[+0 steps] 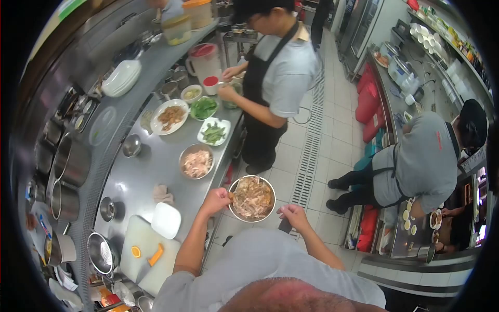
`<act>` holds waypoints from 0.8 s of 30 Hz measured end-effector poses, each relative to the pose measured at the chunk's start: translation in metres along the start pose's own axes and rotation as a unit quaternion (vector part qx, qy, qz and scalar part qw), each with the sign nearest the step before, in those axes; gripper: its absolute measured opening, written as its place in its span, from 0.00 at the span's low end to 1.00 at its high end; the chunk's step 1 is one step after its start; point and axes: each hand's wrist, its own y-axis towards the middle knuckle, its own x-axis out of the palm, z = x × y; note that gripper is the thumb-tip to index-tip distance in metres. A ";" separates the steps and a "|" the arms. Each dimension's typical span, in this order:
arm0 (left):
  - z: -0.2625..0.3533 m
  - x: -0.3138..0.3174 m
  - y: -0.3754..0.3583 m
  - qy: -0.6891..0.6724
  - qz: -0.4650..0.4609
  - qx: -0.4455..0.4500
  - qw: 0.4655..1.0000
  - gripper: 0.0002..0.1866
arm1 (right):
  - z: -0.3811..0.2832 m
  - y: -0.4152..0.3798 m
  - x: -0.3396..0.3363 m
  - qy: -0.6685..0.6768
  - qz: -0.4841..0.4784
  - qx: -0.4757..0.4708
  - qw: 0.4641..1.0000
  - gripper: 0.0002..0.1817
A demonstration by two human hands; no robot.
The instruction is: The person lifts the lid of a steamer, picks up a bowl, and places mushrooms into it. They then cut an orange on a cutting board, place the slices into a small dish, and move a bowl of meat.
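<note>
A metal bowl of shredded meat is right in front of my body, beyond the counter's edge and over the floor in this view. My left hand is closed at its left rim, with a small orange-brown bit at the fingertips. To the right of the bowl, apart from it, my right hand has its fingers pinched together. A dark flat shape shows just under those fingers; I cannot tell whether they hold it. A second bowl of pale shredded meat stands on the steel counter.
Left of me lies a cutting board with orange pieces, beside a white dish. Plates of green leaves and browned food stand farther along. One co-worker is at the counter's far end, another at the right.
</note>
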 end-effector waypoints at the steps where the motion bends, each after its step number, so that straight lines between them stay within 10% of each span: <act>1: 0.010 0.022 0.016 0.001 -0.013 0.003 1.000 0.07 | -0.005 0.003 -0.021 0.003 0.004 -0.013 1.000 0.17; 13: 0.105 0.226 0.153 0.055 -0.117 0.030 0.991 0.09 | -0.022 0.024 -0.238 0.016 0.031 -0.036 0.999 0.12; 24: 0.105 0.172 0.124 0.058 -0.002 0.026 0.998 0.09 | -0.017 0.078 -0.225 0.115 -0.061 -0.010 0.991 0.12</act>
